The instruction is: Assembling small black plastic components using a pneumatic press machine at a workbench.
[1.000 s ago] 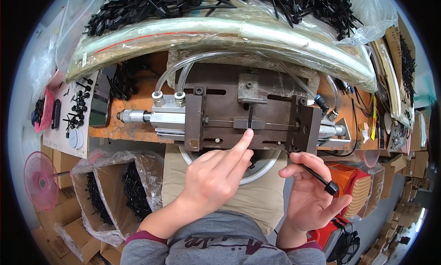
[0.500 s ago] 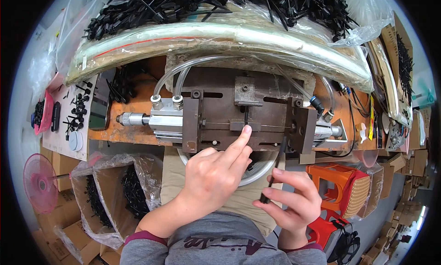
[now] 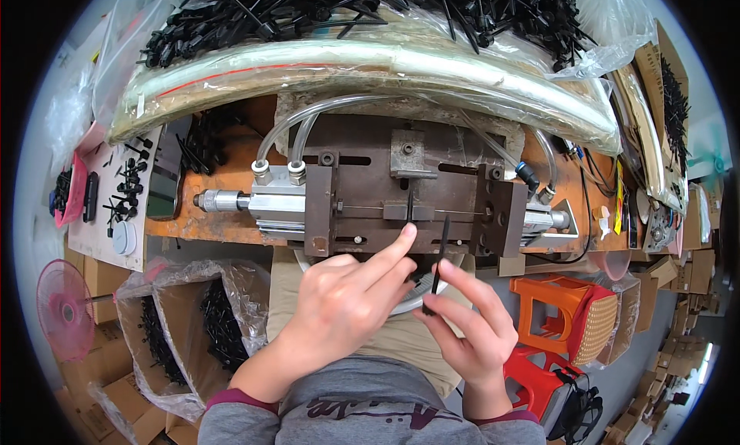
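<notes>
A brown metal jig [image 3: 366, 141] with a small clamp block [image 3: 407, 156] lies in front of me. A thin black strip, which looks like a cable tie [image 3: 410, 198], stands in the narrow slot between two small grey jaws [image 3: 395, 211]. The stretched index finger of my left hand [image 3: 339, 298] is at the strip's near end; its other fingers are partly bent and partly hidden, with nothing seen in them. My right hand [image 3: 474, 322] pinches another black cable tie [image 3: 441, 252] between thumb and fingers, its thin tail pointing up and away, its thicker head near my fingertips.
Air cylinders [image 3: 279, 206] with clear hoses [image 3: 308, 106] flank the jig on the orange bench [image 3: 193, 231]. Beyond it, a heap of black ties [image 3: 339, 13] lies on plastic film. A lined carton [image 3: 185, 322] stands lower left, an orange stool [image 3: 543, 302] right, a pink fan [image 3: 69, 310] far left.
My left hand has drawn back slightly toward me, its fingertip lower on the strip. My right hand has moved left, bringing its cable tie closer to the jaws.
</notes>
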### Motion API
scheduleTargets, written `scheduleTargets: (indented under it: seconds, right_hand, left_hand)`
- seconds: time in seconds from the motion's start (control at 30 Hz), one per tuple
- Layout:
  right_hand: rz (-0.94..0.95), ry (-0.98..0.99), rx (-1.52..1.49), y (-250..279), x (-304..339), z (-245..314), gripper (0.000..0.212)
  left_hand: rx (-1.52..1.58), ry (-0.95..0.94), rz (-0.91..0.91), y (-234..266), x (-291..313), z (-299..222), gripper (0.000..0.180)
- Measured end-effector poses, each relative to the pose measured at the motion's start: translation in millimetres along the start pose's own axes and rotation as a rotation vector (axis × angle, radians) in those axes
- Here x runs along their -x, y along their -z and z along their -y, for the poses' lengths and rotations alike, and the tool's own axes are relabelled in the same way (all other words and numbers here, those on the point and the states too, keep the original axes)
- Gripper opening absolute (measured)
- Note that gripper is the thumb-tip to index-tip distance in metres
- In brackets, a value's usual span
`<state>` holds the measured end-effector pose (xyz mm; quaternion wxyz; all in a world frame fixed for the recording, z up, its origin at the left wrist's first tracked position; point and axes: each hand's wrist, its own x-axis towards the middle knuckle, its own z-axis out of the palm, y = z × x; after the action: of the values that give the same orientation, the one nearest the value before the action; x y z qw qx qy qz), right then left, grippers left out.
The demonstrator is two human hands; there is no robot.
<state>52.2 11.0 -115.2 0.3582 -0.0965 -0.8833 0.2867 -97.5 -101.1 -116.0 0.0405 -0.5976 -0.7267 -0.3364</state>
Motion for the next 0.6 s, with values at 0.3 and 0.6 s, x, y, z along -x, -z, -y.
scheduleTargets:
  seconds: [0.3, 0.6]
  right_hand:
    - [0.120, 0.020, 0.138, -23, -17, -12, 0.023]
    - [0.176, 0.016, 0.322, -26, -29, -3, 0.024]
  left_hand:
    - [0.271, 0.064, 0.216, 12, 40, 0, 0.023]
    - [0.311, 0.088, 0.329, -6, 51, 8, 0.023]
